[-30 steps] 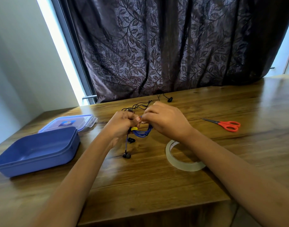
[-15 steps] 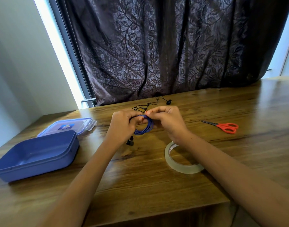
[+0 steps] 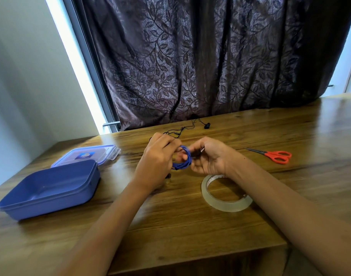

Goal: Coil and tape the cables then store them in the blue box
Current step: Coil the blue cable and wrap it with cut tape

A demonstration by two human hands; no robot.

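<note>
Hanging pinched between both hands: blue cable coil.

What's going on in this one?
A person is coiling a blue cable over the wooden table. The left hand grips the coil, and the right hand pinches its other side. No tape shows on it. The tape roll and scissors lie to the right. The blue box sits open on the left, with its lid behind it. A black cable lies loose near the curtain.
</note>
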